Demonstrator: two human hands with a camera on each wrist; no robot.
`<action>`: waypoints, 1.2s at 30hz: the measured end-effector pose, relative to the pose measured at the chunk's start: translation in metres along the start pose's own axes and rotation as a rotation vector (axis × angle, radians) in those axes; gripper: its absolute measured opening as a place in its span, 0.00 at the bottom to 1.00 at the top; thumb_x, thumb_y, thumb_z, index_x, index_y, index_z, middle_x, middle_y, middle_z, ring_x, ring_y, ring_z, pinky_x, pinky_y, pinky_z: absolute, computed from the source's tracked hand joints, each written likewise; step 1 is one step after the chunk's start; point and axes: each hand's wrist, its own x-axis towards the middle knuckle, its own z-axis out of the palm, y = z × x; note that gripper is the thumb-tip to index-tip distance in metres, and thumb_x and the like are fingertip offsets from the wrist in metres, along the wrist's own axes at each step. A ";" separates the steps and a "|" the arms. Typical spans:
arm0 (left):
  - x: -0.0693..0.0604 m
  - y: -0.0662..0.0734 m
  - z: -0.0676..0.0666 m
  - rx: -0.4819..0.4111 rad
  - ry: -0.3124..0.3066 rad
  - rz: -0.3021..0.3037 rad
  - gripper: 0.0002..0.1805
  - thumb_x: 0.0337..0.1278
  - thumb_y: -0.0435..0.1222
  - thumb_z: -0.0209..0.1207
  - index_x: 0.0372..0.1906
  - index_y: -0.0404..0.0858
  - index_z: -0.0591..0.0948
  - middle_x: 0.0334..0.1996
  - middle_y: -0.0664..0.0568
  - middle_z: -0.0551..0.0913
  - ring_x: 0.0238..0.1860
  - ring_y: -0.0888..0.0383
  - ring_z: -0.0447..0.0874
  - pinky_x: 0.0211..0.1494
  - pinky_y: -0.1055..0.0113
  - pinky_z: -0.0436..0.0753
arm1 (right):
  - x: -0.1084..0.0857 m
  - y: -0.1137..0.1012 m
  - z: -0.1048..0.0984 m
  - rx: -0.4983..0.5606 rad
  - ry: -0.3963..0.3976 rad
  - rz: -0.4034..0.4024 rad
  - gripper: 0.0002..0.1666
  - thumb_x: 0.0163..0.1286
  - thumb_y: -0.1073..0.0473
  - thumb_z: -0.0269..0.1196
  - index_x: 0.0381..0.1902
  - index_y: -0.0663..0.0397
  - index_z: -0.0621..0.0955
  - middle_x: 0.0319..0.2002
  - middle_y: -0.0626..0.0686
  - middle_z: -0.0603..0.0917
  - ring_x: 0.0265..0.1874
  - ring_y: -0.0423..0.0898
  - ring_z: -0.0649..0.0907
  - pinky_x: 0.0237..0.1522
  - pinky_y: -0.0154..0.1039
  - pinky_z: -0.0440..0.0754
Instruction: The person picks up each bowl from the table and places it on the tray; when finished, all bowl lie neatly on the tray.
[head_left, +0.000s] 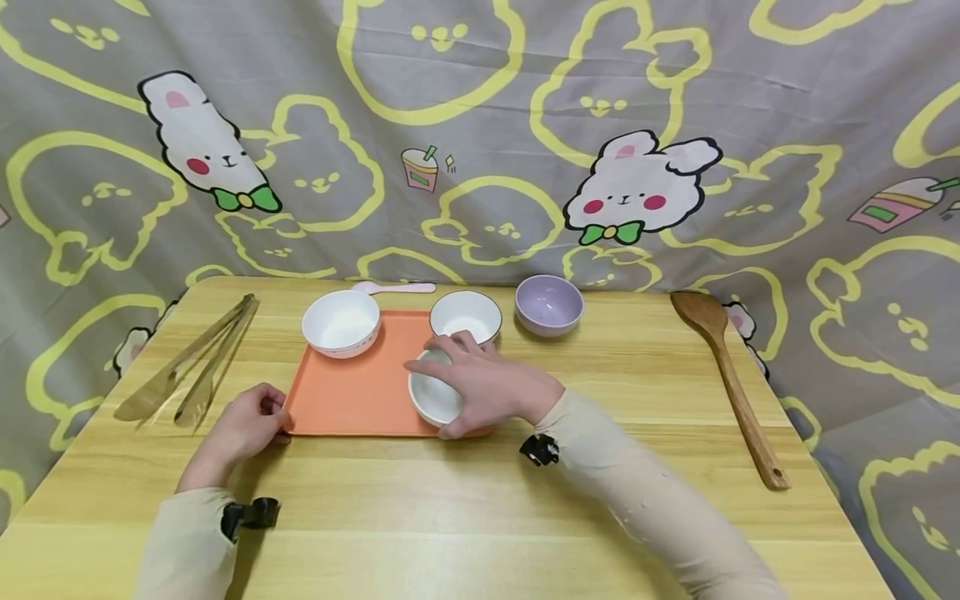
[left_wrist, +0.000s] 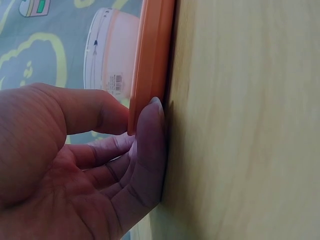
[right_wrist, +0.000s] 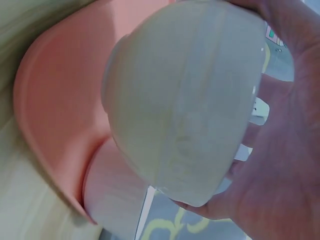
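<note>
My left hand (head_left: 246,425) is at the front left corner of an orange tray (head_left: 348,400), pinching its rim between thumb and fingers, as the left wrist view shows close up. My right hand (head_left: 498,385) grips a white bowl (head_left: 433,398) by its rim, over the tray's front right part. The right wrist view shows the plain outer wall of this bowl (right_wrist: 185,105); I cannot tell whether its foot touches the tray. Behind it, at the back right of the tray, stands a dark-rimmed white bowl (head_left: 463,315). Another white bowl (head_left: 341,321) occupies the tray's back left corner.
A purple bowl (head_left: 549,306) stands right of the tray, and a pink spoon (head_left: 397,288) lies behind it. Metal tongs (head_left: 198,362) lie at the left, a wooden spatula (head_left: 731,383) at the right. A patterned curtain (head_left: 495,142) hangs along the table's back edge.
</note>
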 end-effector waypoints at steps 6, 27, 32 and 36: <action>-0.001 -0.001 -0.002 0.001 0.006 0.010 0.13 0.58 0.24 0.50 0.47 0.22 0.68 0.32 0.41 0.75 0.29 0.53 0.82 0.32 0.63 0.86 | 0.021 -0.012 0.003 0.004 -0.002 -0.025 0.54 0.52 0.35 0.70 0.75 0.30 0.61 0.71 0.48 0.56 0.67 0.52 0.57 0.58 0.56 0.69; -0.003 -0.006 -0.001 0.016 0.011 0.015 0.12 0.59 0.24 0.51 0.46 0.22 0.68 0.30 0.42 0.76 0.28 0.53 0.82 0.30 0.63 0.86 | 0.090 -0.064 0.015 -0.031 0.000 -0.054 0.54 0.55 0.29 0.66 0.76 0.24 0.56 0.74 0.45 0.52 0.70 0.48 0.54 0.55 0.47 0.69; -0.001 -0.005 -0.001 0.038 0.011 0.034 0.11 0.59 0.25 0.51 0.45 0.23 0.69 0.30 0.43 0.76 0.27 0.53 0.82 0.29 0.63 0.85 | 0.100 -0.073 0.018 -0.089 -0.007 -0.051 0.53 0.56 0.29 0.65 0.76 0.23 0.57 0.73 0.44 0.53 0.68 0.46 0.56 0.56 0.48 0.69; 0.000 -0.005 -0.002 0.059 0.022 0.055 0.10 0.59 0.25 0.51 0.44 0.24 0.70 0.29 0.43 0.76 0.26 0.53 0.82 0.28 0.63 0.85 | 0.108 -0.078 0.020 -0.117 -0.008 -0.049 0.53 0.56 0.29 0.65 0.76 0.21 0.56 0.74 0.44 0.52 0.68 0.46 0.56 0.58 0.47 0.69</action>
